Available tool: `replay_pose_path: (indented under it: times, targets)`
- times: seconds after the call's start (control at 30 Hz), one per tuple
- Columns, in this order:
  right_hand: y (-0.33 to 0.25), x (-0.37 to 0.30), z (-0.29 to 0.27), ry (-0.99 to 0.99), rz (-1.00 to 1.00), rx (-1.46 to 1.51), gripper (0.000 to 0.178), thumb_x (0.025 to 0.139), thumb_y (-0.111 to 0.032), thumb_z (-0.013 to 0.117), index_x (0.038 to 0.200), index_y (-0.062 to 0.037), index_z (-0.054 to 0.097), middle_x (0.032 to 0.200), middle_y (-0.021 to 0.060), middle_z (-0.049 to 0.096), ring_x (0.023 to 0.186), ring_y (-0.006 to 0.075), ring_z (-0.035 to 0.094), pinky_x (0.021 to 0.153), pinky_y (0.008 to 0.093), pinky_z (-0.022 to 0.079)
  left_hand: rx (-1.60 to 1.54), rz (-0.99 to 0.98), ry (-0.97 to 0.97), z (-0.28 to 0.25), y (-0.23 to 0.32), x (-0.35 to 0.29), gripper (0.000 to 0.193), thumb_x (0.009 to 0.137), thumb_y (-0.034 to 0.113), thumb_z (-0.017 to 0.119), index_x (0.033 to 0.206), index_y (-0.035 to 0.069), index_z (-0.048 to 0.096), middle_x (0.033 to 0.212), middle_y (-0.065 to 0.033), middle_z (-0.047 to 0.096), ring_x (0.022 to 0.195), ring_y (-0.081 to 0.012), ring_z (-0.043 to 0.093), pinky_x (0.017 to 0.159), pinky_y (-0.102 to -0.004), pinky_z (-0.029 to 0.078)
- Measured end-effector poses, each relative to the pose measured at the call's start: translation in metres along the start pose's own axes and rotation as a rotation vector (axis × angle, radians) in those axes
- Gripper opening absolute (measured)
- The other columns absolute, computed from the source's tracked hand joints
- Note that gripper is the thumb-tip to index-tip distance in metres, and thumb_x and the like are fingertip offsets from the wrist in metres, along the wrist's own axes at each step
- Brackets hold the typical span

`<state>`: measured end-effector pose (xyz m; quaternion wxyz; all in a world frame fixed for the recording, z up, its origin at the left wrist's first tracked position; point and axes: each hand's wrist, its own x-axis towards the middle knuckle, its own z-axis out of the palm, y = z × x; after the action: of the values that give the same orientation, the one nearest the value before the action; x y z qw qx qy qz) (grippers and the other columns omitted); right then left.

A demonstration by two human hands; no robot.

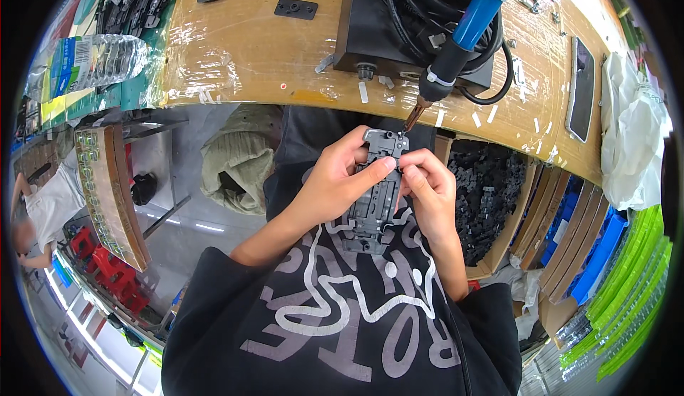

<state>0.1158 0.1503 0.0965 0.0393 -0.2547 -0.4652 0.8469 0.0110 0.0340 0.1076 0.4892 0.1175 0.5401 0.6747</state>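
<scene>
A long black moulded plastic assembly (370, 214) is held up in front of my chest, just off the table's near edge. My left hand (340, 177) grips it along its left side, thumb across its face. At its upper right edge, my right hand (429, 188) is closed with thumb and forefinger pinched together against the part. Whether those fingertips also hold something small cannot be made out. A blue-and-black tool (456, 54) slants down from above, and its coppery pointed tip reaches the assembly's far right corner.
A black box with a knob (365, 72) and coiled cables stands on the table (235, 61). Flat black plate (296, 9), plastic bottle (100, 64) and phone (581, 89) lie around it. Right: carton of black parts (491, 196), white bag (630, 132). Another person (46, 211) is far left.
</scene>
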Motion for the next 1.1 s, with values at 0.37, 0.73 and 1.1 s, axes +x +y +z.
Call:
replay_pose_path:
  times: [0.37, 0.73, 1.1]
  targets:
    - [-0.0002, -0.0007, 0.0039, 0.023, 0.012, 0.061, 0.017, 0.084, -0.012, 0.047, 0.087, 0.0047, 0.048, 0.058, 0.0079, 0.054, 0.045, 0.0133, 0.052, 0.042, 0.0221, 0.041, 0.006, 0.029, 0.010, 0.0019, 0.0006, -0.0008, 0.022, 0.081, 0.006, 0.051, 0.101, -0.001, 0.044, 0.087, -0.0061, 0.055, 0.079, -0.0067, 0.051, 0.068, -0.0205, 0.042]
    - [0.0002, 0.0002, 0.0055, 0.036, -0.003, 0.081, 0.017, 0.084, -0.012, 0.048, 0.087, 0.0046, 0.049, 0.057, 0.0068, 0.053, 0.044, 0.0127, 0.051, 0.041, 0.0218, 0.040, 0.023, 0.039, 0.032, 0.0035, 0.0026, 0.0001, 0.023, 0.081, 0.006, 0.051, 0.101, -0.002, 0.043, 0.085, -0.0056, 0.056, 0.077, -0.0055, 0.051, 0.067, -0.0197, 0.041]
    - [0.0055, 0.0031, -0.0013, 0.013, 0.015, 0.080, 0.017, 0.084, -0.012, 0.048, 0.088, 0.0046, 0.050, 0.059, 0.0067, 0.054, 0.045, 0.0121, 0.051, 0.041, 0.0215, 0.041, 0.056, 0.025, 0.031, 0.0012, -0.0008, 0.0014, 0.023, 0.080, 0.006, 0.051, 0.101, -0.001, 0.043, 0.081, -0.0057, 0.057, 0.075, -0.0042, 0.050, 0.064, -0.0187, 0.041]
